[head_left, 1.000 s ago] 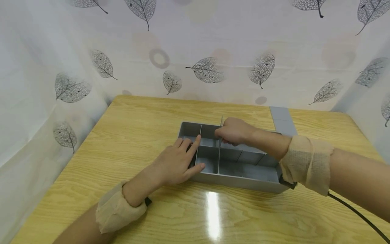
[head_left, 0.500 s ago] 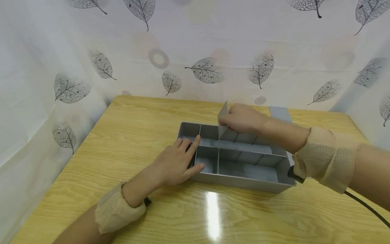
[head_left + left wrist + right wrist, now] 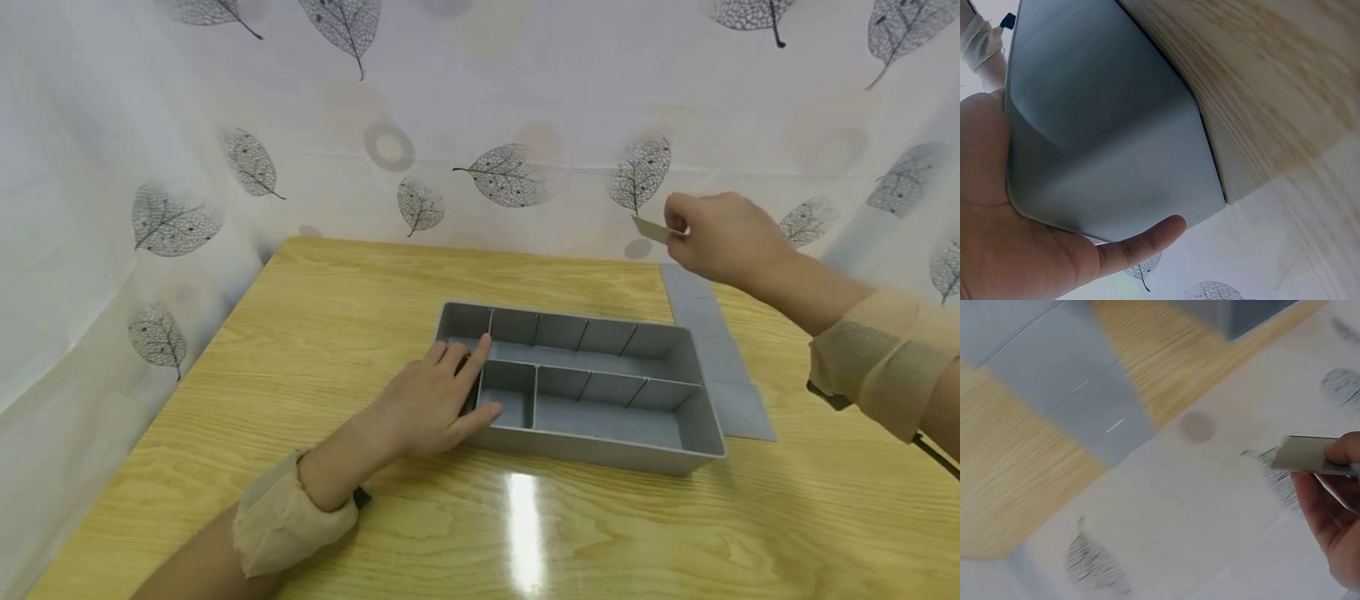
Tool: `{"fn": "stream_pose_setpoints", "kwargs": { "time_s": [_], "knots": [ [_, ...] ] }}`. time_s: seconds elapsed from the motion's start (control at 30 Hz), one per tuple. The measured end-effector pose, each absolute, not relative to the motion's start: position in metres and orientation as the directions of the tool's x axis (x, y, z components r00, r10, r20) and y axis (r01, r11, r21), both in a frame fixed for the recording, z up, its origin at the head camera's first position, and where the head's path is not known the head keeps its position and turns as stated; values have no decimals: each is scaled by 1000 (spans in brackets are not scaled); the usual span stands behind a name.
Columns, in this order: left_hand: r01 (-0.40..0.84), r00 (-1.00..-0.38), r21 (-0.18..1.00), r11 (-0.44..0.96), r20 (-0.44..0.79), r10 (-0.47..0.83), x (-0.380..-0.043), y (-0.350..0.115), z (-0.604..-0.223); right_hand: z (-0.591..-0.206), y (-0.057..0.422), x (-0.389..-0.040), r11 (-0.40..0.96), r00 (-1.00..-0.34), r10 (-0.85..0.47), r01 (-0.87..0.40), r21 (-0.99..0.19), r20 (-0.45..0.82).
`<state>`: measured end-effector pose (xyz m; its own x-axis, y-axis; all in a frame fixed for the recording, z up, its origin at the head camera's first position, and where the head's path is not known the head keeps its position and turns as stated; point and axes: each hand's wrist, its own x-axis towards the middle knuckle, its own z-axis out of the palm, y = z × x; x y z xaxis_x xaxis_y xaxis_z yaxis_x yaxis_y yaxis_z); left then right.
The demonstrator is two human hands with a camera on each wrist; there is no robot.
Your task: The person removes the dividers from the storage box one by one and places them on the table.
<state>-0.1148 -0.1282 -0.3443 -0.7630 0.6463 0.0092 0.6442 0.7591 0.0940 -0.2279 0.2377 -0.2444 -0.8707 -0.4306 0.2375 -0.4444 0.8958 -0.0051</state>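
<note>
A grey divided organizer box (image 3: 600,454) stands on the wooden table. My left hand (image 3: 420,400) rests spread over its left end, with the index finger along a divider and the thumb over a front compartment. In the left wrist view, one finger of the left hand (image 3: 1141,247) lies along the outer wall of the box (image 3: 1104,156). My right hand (image 3: 731,237) is raised behind and right of the box. It pinches a thin grey divider plate (image 3: 651,229), seen between thumb and fingers in the right wrist view.
Several flat grey divider plates (image 3: 720,367) lie in an overlapping row on the table (image 3: 375,283), right of the box. A leaf-print curtain (image 3: 570,108) hangs behind the table and at its sides. A cable (image 3: 933,454) trails from the right wrist.
My right hand has pulled a divider plate up out of the box's rear row and carried it up and to the right. The left hand stays in place on the box.
</note>
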Motion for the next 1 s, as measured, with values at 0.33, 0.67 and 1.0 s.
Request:
{"fn": "stream_pose_setpoints", "kwargs": {
  "time_s": [0.33,0.67,1.0],
  "knots": [
    [650,-758,90,755,6,652,-115,-128,-346,-279,326,-236,921,-943,-330,-332,205,-48],
    [640,-764,106,761,-9,645,-114,-127,-347,-334,376,-243,953,-959,-222,-252,171,-176],
    [634,-770,105,766,-11,638,-115,-128,-345,-357,391,-258,952,-936,-266,-292,88,-230]
  ]
}}
